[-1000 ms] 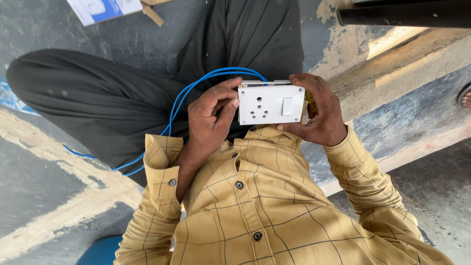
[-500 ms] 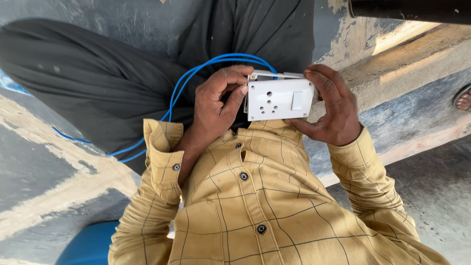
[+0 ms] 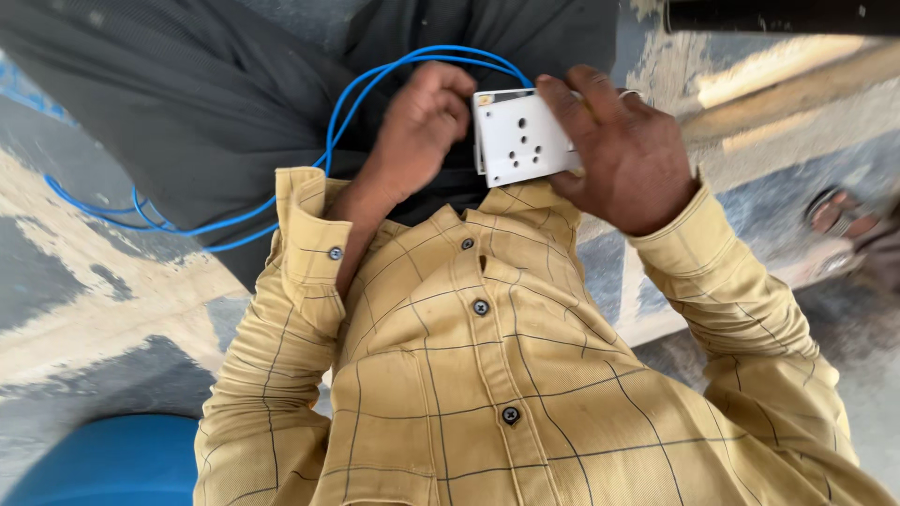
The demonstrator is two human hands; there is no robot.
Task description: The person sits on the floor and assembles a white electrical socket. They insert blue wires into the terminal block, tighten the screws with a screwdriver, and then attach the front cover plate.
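1. One white socket plate (image 3: 521,139) sits at chest height, above the checked yellow shirt (image 3: 487,375).
2. The right hand (image 3: 623,155) grips its right side, fingers laid flat over the face.
3. The left hand (image 3: 422,126), fingers curled loosely, sits just beside its left edge.
4. One blue wire (image 3: 337,112) loops behind.

A yellow checked shirt (image 3: 506,375) with dark buttons fills the lower middle of the view, its cuffs turned back at the wrists. Above it lie dark grey trousers (image 3: 187,103), stretched across the upper left. A worn concrete floor (image 3: 84,309) with pale patches spreads at the left. A blue rounded object (image 3: 94,464) sits at the bottom left corner. A black pipe (image 3: 778,14) runs along the top right edge. At the far right, blurred, a sandal (image 3: 834,211) rests on the floor.
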